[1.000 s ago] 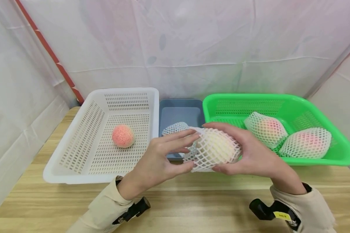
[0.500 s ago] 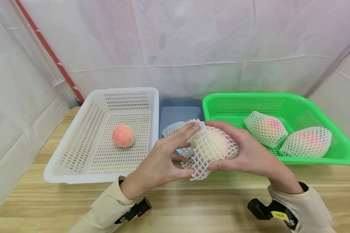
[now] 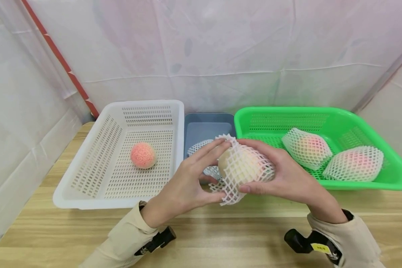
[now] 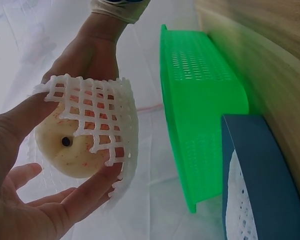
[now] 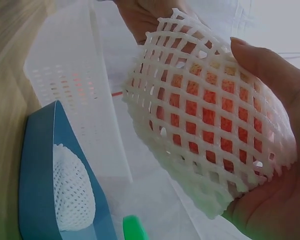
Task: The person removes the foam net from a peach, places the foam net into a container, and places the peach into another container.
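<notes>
Above the wooden table, in front of the junction of tray and green basket, the held fruit is suspended between two hands. The left hand approaches from the left, its thumb low and its fingers high, pinching the open edge of the foam net. The right hand grasps the covered end, its thumb on the near side and its fingers over the top. Both wrists emerge from beige sleeves, each fitted with a black device.

The table has light, banded wood grain. Three containers stand in a row: the white basket at left, the blue-grey tray at centre and the green basket at right. Pale fabric with faint creases encloses the work area; a red strip runs diagonally at the left corner.

The foam net is white, with an open diamond mesh and a scalloped edge. The held fruit is rounded and partly exposed: cream at the bare end, which bears a small dark spot, and reddish beneath the mesh. Loose netting lies in the tray. A pink, speckled fruit rests in the white basket. Two netted fruits, blushed pink, lie side by side in the green basket. Both baskets have slotted walls; the tray is smooth-sided.
</notes>
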Motion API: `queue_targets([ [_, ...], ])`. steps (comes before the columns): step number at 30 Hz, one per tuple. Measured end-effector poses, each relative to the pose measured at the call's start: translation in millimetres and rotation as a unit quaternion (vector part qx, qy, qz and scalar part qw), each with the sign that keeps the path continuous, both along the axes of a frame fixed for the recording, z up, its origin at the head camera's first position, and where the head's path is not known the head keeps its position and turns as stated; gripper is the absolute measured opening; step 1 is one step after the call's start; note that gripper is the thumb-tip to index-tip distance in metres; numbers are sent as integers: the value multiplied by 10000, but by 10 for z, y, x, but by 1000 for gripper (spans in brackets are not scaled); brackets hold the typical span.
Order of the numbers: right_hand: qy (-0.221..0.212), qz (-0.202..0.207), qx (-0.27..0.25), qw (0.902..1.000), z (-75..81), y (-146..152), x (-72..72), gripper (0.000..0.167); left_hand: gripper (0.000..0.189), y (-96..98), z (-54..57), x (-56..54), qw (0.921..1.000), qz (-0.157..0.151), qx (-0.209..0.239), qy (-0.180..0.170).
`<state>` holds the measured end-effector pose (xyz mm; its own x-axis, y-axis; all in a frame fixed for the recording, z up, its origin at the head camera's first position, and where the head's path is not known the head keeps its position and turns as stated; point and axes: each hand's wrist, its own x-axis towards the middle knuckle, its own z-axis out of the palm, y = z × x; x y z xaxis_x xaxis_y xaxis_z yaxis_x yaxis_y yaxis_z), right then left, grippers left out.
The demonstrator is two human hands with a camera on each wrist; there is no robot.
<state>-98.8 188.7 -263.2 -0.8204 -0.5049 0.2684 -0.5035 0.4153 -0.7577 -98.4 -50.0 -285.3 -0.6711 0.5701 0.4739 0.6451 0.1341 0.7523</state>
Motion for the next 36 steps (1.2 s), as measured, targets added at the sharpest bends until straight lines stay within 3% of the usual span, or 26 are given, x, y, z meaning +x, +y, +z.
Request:
queue_targets([
  [23,125,6,-35,9999,-8,7,-11,85,96,-5,-3,-28,9988,181,38,456],
  [36,323,-97,-63,9994,-18,-1,-17,87,102,4,-7,-28,9991,146,-152,358],
])
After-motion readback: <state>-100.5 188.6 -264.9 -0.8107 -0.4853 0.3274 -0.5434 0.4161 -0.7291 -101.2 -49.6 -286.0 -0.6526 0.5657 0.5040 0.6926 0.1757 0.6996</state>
